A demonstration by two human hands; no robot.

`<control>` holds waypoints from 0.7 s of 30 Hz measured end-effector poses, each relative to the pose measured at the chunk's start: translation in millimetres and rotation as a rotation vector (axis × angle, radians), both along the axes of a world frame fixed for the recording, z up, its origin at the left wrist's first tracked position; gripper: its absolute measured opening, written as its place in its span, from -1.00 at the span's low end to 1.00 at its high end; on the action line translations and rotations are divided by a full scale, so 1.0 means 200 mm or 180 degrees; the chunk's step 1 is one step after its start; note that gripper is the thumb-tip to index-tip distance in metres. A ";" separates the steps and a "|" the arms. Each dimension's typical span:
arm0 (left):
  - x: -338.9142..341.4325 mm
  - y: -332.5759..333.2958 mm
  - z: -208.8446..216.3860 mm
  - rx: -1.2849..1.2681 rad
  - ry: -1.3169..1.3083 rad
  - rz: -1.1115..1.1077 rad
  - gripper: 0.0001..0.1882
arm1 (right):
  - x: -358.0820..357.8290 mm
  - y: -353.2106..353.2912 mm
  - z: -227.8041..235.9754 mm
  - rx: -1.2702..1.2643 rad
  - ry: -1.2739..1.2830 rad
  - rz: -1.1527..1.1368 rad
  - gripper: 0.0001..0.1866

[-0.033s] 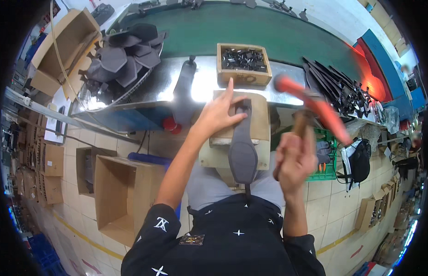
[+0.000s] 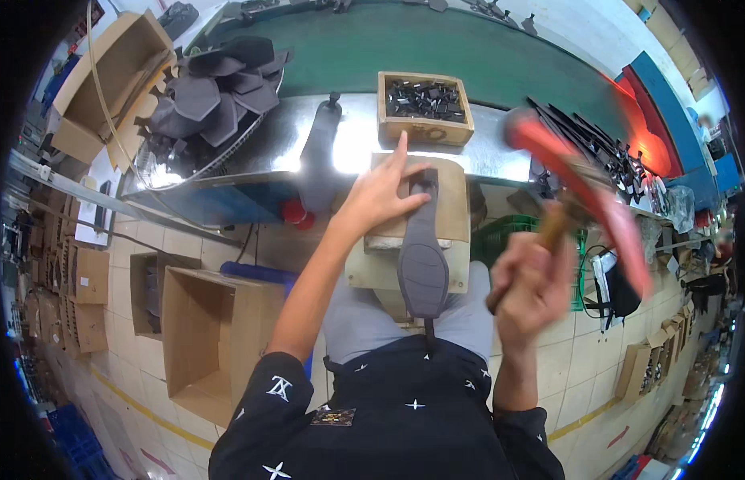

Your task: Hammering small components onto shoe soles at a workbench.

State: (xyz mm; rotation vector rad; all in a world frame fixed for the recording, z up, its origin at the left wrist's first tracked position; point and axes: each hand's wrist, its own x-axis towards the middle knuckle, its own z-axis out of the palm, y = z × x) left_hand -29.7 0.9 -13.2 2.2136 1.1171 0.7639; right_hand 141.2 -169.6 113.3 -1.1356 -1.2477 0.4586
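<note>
A flat, dark grey paddle-shaped strap [image 2: 424, 276] lies over a block topped with brown board [image 2: 452, 180], its wide end hanging toward my lap. My left hand [image 2: 380, 194] rests on the block. Its thumb and one finger press around the strap's narrow upper end, while the index finger points away; a small dark part between them is partly hidden. Gripped by its wooden handle, a hammer [image 2: 608, 208] with a red head is raised to the right of the block in my right hand [image 2: 532, 284]. Hammer and right hand are smeared by motion.
Beyond the block, a wooden box [image 2: 427, 132] holds many small black and metal pieces. Grey paddle-shaped pieces [image 2: 200, 100] are heaped at left; thin dark ones [image 2: 572, 136] lie at right. A green belt [image 2: 348, 48] runs behind. Cardboard boxes [image 2: 220, 336] stand on the floor at left.
My right hand and the hammer have moved a little to the right, and the hammer head has tilted. My left hand and the grey strap stay in place.
</note>
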 end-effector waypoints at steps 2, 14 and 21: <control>0.02 0.01 0.02 0.0016 0.0276 -0.0009 0.18 | -0.07 -0.04 0.17 0.0779 0.0247 -0.0099 -0.59; 0.02 0.01 0.00 0.0145 0.0031 0.0065 0.04 | -0.01 -0.05 -0.03 0.0134 0.0152 0.0035 -0.58; -0.04 -0.09 0.03 0.0778 -0.0346 -0.0250 -0.77 | 0.00 0.07 -0.08 -0.0747 -0.1039 0.0086 -0.77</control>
